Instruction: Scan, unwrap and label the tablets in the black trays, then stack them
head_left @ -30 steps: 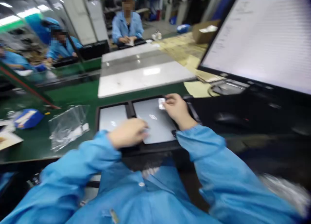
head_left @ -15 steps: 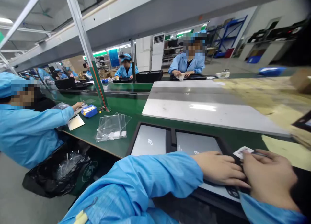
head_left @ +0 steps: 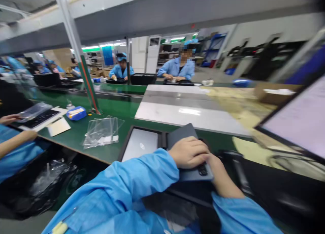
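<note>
A dark grey tablet (head_left: 180,134) is tilted up out of the right compartment of a black tray (head_left: 123,149). My left hand (head_left: 189,152) lies over its near end with the fingers curled on it. My right hand (head_left: 212,163) grips the same end from the right, its fingers mostly hidden under my left hand. A second grey tablet (head_left: 140,145) with a small logo lies flat in the tray's left compartment.
A monitor (head_left: 301,125) stands at the right. Clear plastic bags (head_left: 101,131), a blue box (head_left: 76,113) and a co-worker's arm (head_left: 15,141) are on the green belt at the left. Grey panels (head_left: 182,114) lie beyond the tray. Other people sit across.
The small white label seen in my right hand is gone from view. The right tablet has come up off the tray, now tilted in both hands. My view swung back right toward the monitor.
</note>
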